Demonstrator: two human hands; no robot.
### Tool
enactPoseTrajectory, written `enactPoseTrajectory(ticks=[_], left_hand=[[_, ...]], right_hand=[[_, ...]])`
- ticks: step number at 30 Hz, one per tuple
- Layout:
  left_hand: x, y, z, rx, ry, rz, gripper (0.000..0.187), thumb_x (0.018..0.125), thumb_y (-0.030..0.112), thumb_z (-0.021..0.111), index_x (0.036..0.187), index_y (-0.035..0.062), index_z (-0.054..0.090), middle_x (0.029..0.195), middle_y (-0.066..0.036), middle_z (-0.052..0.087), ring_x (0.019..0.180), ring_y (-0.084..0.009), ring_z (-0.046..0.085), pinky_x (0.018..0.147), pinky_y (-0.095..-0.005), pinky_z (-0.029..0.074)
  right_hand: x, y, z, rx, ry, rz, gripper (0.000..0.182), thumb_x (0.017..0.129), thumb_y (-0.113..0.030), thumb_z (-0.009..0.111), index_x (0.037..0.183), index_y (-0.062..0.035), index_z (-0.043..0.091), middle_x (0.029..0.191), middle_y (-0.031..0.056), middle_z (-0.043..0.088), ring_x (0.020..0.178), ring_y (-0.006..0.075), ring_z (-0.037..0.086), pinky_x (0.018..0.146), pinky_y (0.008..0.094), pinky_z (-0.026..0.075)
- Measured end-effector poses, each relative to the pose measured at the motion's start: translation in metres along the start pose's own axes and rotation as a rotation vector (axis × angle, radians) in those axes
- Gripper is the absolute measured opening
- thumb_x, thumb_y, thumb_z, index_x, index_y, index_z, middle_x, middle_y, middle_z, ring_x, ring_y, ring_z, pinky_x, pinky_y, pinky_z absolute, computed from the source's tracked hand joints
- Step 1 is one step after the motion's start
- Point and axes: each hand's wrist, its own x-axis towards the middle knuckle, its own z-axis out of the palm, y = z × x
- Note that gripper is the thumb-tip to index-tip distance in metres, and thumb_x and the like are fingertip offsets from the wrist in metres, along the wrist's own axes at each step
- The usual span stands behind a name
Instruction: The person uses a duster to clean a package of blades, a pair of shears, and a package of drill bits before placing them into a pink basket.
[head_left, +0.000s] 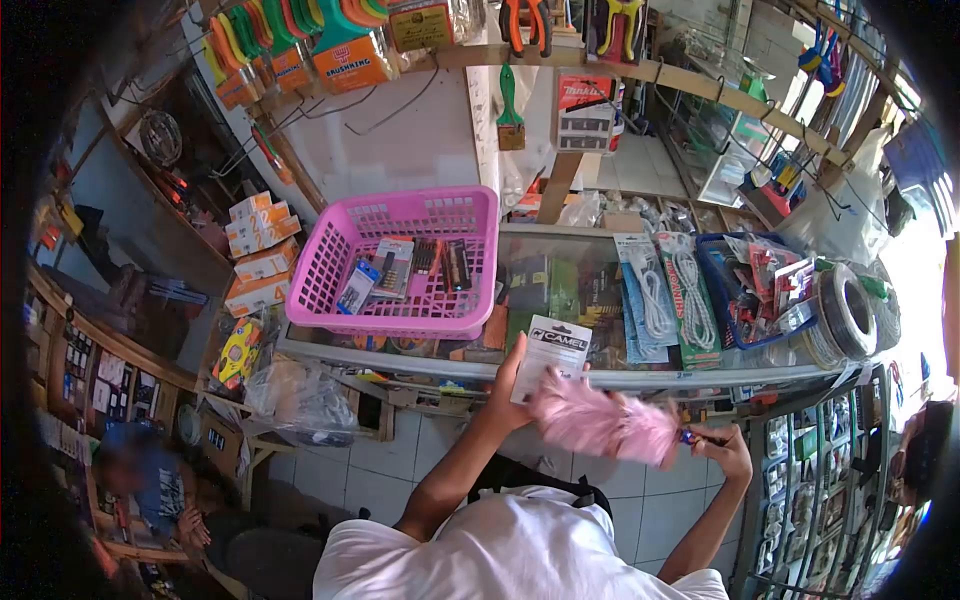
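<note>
My left hand is closed on a white packet with a dark CAMEL label, held upright in front of the glass counter. In my right hand is the handle of a fluffy pink feather duster. The duster's head lies across the lower part of the packet and hides it there. Beyond my left hand a pink plastic basket rests on the counter. Several small packaged items lie inside it.
Packaged white cables and a blue basket of packets stand on the counter at right, beside a wire coil. Orange boxes are stacked at left. Paintbrushes hang overhead. A person sits at lower left.
</note>
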Motion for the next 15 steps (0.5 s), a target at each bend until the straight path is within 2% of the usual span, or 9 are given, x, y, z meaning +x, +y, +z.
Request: enactPoseTrajectory(ticks=[3, 4, 7, 8, 11, 12, 15], left_hand=[[-0.005, 0.006, -0.015, -0.262, -0.233, -0.092, 0.072, 0.098, 0.063, 0.034, 0.141, 0.0048, 0.046, 0.131, -0.021, 0.058, 0.118, -0.0402, 0.058, 0.1, -0.0564, 0.047], [-0.006, 0.007, -0.016, -0.231, -0.217, -0.09, 0.071, 0.099, 0.061, 0.034, 0.141, 0.0054, 0.046, 0.13, -0.02, 0.059, 0.119, -0.0395, 0.058, 0.101, -0.0565, 0.047], [-0.007, 0.007, -0.008, -0.062, -0.011, -0.037, 0.073, 0.096, 0.066, 0.039, 0.142, 0.0108, 0.046, 0.132, -0.018, 0.058, 0.115, -0.0442, 0.058, 0.094, -0.0643, 0.046], [-0.011, 0.007, -0.003, -0.092, 0.01, -0.029, 0.072, 0.096, 0.065, 0.039, 0.141, 0.0107, 0.047, 0.131, -0.018, 0.058, 0.113, -0.0442, 0.059, 0.094, -0.0638, 0.047], [-0.007, 0.007, -0.024, -0.272, -0.278, -0.066, 0.075, 0.097, 0.064, 0.037, 0.143, 0.005, 0.045, 0.133, -0.021, 0.056, 0.114, -0.0425, 0.059, 0.101, -0.0571, 0.045], [-0.009, 0.008, -0.018, -0.263, -0.238, -0.069, 0.075, 0.097, 0.064, 0.037, 0.143, 0.005, 0.044, 0.134, -0.022, 0.055, 0.115, -0.0423, 0.059, 0.101, -0.056, 0.045], [-0.013, 0.01, -0.001, 0.029, -0.036, 0.024, 0.069, 0.097, 0.063, 0.038, 0.141, 0.0116, 0.047, 0.133, -0.02, 0.056, 0.114, -0.045, 0.058, 0.094, -0.0618, 0.048]], right_hand=[[0.008, -0.007, 0.01, 0.038, 0.185, 0.013, 0.035, 0.082, -0.01, 0.07, 0.114, 0.0038, 0.07, 0.076, 0.0043, 0.065, 0.057, 0.0056, 0.05, 0.051, 0.0202, 0.038], [0.009, 0.0, 0.004, 0.016, 0.144, 0.075, 0.032, 0.082, -0.007, 0.069, 0.112, 0.004, 0.071, 0.077, 0.0051, 0.067, 0.059, 0.0067, 0.054, 0.054, 0.0203, 0.041], [0.011, 0.005, 0.007, -0.056, -0.039, -0.054, 0.035, 0.082, -0.005, 0.065, 0.117, 0.0024, 0.069, 0.075, 0.0036, 0.065, 0.055, 0.0038, 0.048, 0.052, 0.0188, 0.037], [0.013, 0.005, 0.007, -0.08, -0.02, -0.058, 0.037, 0.081, -0.004, 0.065, 0.117, 0.0021, 0.069, 0.073, 0.0035, 0.065, 0.055, 0.0043, 0.048, 0.053, 0.0195, 0.037], [0.021, -0.008, 0.018, 0.07, 0.135, 0.038, 0.038, 0.079, -0.005, 0.069, 0.116, 0.0027, 0.07, 0.074, 0.0051, 0.066, 0.058, 0.007, 0.053, 0.055, 0.021, 0.04], [0.022, -0.004, 0.016, 0.051, 0.088, 0.056, 0.037, 0.081, -0.008, 0.069, 0.117, 0.0024, 0.069, 0.072, 0.0037, 0.064, 0.056, 0.0053, 0.049, 0.053, 0.0203, 0.036], [0.021, 0.003, 0.014, -0.043, -0.066, -0.029, 0.037, 0.086, -0.009, 0.067, 0.121, 0.0032, 0.066, 0.076, 0.0014, 0.063, 0.059, 0.004, 0.046, 0.052, 0.0204, 0.035]])
